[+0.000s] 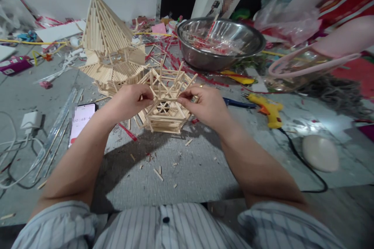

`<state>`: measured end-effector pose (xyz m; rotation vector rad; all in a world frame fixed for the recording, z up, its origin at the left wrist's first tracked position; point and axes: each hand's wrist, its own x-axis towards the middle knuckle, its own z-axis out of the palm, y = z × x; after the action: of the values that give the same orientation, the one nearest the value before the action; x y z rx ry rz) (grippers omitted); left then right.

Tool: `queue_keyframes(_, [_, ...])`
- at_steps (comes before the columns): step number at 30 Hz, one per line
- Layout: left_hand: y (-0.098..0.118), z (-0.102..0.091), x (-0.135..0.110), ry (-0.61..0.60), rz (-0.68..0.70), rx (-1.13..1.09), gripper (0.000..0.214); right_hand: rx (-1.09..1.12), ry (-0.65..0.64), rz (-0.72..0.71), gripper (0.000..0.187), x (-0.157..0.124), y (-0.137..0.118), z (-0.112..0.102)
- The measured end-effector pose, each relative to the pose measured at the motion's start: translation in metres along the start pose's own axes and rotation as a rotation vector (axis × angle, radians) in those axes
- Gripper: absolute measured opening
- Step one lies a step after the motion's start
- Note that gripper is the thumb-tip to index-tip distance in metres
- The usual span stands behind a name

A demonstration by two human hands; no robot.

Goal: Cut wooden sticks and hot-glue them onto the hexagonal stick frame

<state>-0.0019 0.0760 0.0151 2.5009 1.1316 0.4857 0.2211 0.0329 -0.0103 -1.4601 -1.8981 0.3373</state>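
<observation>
A many-sided frame of thin wooden sticks [165,120] stands on the table before me, with several sticks slanting up from its top. My left hand [131,99] and my right hand [203,103] meet its upper front edge from either side. Between them runs a short wooden stick [166,100], level along that edge, its two ends pinched in my fingertips. Whether it is fixed to the frame I cannot tell. Close behind my left hand rises a taller stick tower [108,35] with a pointed roof.
A yellow glue gun [269,111] and blue-handled tool [239,103] lie at right, near a white oval object [320,153]. A steel bowl [220,42] holding red-and-white wrappers stands behind. At left are a phone [83,120] and charger [31,120]. Stick offcuts [158,174] litter the front.
</observation>
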Motion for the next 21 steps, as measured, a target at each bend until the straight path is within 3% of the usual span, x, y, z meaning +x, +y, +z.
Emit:
queue_keyframes(4, [0.009,-0.006,-0.001,-0.004,-0.037,0.007,0.011,0.005,0.003,-0.013,0.008,0.000,0.000,0.000])
queue_keyframes(12, [0.012,0.013,0.003,0.093,-0.164,0.108,0.019,0.028,0.014,-0.018,0.009,-0.001,0.001,0.001])
queue_keyframes(21, [0.017,0.013,0.004,0.060,-0.187,0.128,0.020,0.013,-0.014,-0.001,0.009,-0.001,0.002,0.000])
